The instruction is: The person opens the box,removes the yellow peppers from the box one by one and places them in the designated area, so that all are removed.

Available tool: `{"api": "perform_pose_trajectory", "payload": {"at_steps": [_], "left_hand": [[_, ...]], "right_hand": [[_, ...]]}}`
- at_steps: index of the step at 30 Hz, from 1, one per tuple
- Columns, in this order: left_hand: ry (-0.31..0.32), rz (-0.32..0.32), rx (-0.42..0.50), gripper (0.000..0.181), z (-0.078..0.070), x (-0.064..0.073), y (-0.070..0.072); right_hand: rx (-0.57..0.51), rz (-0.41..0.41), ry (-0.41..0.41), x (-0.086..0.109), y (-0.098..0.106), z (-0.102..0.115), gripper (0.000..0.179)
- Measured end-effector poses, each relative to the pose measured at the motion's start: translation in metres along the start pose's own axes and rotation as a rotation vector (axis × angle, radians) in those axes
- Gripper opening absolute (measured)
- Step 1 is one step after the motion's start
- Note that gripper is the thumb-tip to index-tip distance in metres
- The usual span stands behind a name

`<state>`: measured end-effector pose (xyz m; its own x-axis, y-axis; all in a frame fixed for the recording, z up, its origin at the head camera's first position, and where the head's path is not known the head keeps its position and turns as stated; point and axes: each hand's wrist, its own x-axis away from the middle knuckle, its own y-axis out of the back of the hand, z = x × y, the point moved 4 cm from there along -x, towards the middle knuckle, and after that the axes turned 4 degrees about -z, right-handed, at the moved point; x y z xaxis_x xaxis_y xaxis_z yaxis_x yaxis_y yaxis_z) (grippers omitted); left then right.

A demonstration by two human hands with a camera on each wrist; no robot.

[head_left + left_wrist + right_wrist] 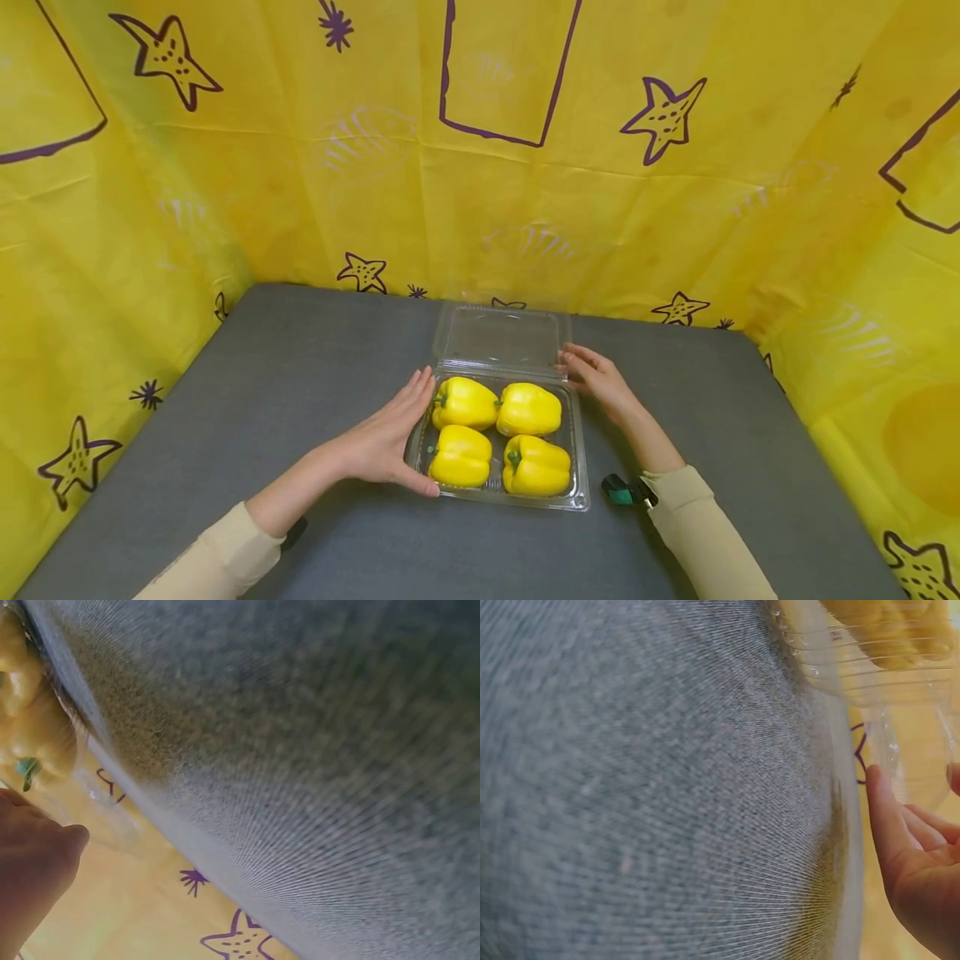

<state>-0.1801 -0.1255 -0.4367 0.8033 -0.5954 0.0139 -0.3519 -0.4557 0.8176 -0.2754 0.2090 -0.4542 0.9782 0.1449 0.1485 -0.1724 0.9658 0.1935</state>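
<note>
A clear plastic clamshell box (495, 500) lies on the table with its lid (502, 333) folded back toward the far edge. Inside sit several yellow bell peppers (536, 467) with green stems, laid out in two rows. Along the box's left side rests my left hand (382, 433), fingers stretched out and thumb at the near left corner. My right hand (603, 383) is at the far right, its loosely extended fingertips right at the lid's edge near the hinge. In the right wrist view, the right hand's fingers (885, 817) overlap the clear plastic.
A grey cloth-covered table (300, 350) holds the box. Yellow curtains (300, 167) printed with starfish hang behind and on both sides. A dark and green wrist device (618, 490) shows by the right sleeve (693, 517).
</note>
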Motion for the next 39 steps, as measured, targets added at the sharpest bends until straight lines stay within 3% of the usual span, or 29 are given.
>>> {"api": "perform_pose_trajectory", "payload": {"at_steps": [13, 20, 27, 34, 39], "left_hand": [[0.014, 0.011, -0.063, 0.142, -0.005, -0.003, 0.003], [0.027, 0.022, -0.089, 0.142, -0.008, -0.004, 0.004], [0.025, 0.038, -0.088, 0.138, -0.010, -0.004, 0.010], [0.053, 0.027, -0.080, 0.140, -0.010, -0.004, 0.010], [0.067, 0.030, -0.068, 0.139, -0.011, -0.006, 0.010]], "right_hand": [[-0.017, 0.026, -0.019, 0.007, -0.004, -0.002, 0.057], [0.134, -0.065, 0.019, 0.028, -0.005, 0.013, 0.065], [0.249, -0.138, 0.143, 0.058, -0.008, 0.029, 0.069], [0.282, -0.044, 0.283, 0.086, -0.023, 0.039, 0.064], [0.402, -0.011, 0.377, 0.102, -0.031, 0.043, 0.071]]}}
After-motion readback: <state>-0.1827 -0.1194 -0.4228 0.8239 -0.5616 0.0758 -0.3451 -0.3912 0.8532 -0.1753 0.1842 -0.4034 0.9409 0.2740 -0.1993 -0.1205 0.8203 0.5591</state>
